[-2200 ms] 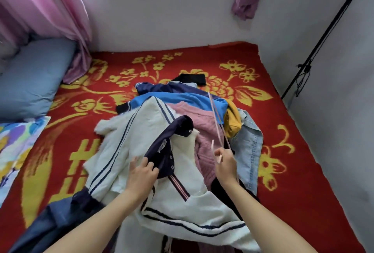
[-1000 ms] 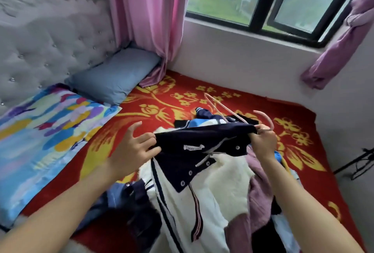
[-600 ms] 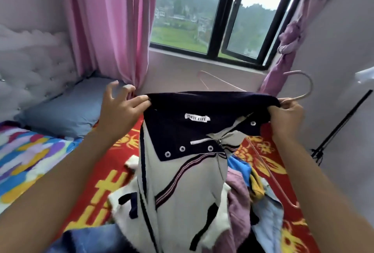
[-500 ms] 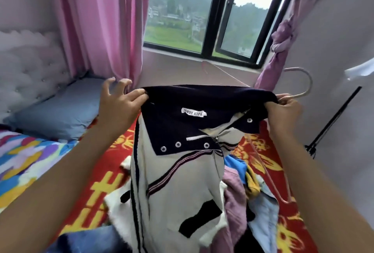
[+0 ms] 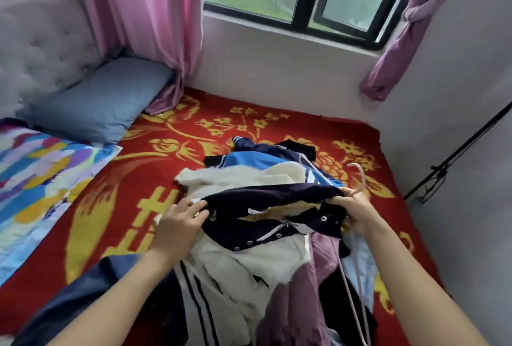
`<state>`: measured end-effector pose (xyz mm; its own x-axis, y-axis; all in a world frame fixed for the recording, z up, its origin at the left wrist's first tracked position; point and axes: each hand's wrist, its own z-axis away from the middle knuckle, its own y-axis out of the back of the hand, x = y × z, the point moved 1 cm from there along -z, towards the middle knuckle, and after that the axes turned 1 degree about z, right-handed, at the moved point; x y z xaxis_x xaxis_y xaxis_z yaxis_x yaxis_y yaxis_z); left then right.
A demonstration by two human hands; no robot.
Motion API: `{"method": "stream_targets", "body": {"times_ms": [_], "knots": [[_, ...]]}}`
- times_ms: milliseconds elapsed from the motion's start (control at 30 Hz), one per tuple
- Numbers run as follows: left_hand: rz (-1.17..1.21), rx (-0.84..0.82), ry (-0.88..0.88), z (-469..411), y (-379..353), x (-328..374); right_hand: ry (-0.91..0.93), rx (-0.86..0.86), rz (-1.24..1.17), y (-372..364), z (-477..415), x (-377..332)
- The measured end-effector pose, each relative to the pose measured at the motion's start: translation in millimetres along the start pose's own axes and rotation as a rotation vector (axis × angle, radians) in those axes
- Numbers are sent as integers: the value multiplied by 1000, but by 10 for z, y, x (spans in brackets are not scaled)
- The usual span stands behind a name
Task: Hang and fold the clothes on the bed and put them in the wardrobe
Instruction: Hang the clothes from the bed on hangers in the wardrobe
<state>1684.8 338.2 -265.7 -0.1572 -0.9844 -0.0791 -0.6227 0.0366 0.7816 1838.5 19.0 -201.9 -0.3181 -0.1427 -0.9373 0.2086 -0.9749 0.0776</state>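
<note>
A cream jacket with a navy collar (image 5: 273, 199) and navy stripes lies on top of a heap of clothes (image 5: 291, 276) on the bed. My left hand (image 5: 180, 221) grips the collar's left end. At the collar's right end, my right hand (image 5: 357, 211) holds both the fabric and a thin pink hanger (image 5: 360, 179). The hanger's hook sticks up past my fingers, and its wire runs down over the pile. A blue garment (image 5: 249, 158), a mauve knit (image 5: 296, 295) and a pale denim piece (image 5: 360, 268) lie beneath.
The bed carries a red blanket with gold flowers (image 5: 124, 193). A grey-blue pillow (image 5: 97, 102) and a multicoloured pillow (image 5: 36, 179) lie at the left by the padded headboard. Pink curtains (image 5: 155, 21) and a window stand behind. A black pole (image 5: 457, 151) leans on the right wall.
The jacket was held up high by the collar; now both hands have lowered it onto the pile. The view has tilted down toward the bed.
</note>
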Motion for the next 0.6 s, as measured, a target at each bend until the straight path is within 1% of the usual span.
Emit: {"method": "stream_targets", "body": {"times_ms": [100, 167, 233, 367, 400, 500, 533, 600], "knots": [[-10, -23, 119, 171, -33, 18, -146, -131, 33, 60, 11, 118], [20, -47, 228, 243, -47, 45, -194, -193, 71, 77, 49, 160], [87, -76, 320, 272, -29, 97, -179, -242, 97, 55, 97, 183], [419, -92, 585, 278, -12, 257, -111, -248, 53, -16, 194, 216], [451, -80, 632, 269, 7, 298, -99, -251, 29, -32, 229, 223], [413, -69, 677, 148, 17, 369, -58, -307, -13, -92, 339, 229], [432, -93, 689, 74, -2, 396, -50, -324, -6, -110, 364, 233], [568, -213, 704, -116, -78, 481, -38, -343, -8, -139, 401, 248]]}}
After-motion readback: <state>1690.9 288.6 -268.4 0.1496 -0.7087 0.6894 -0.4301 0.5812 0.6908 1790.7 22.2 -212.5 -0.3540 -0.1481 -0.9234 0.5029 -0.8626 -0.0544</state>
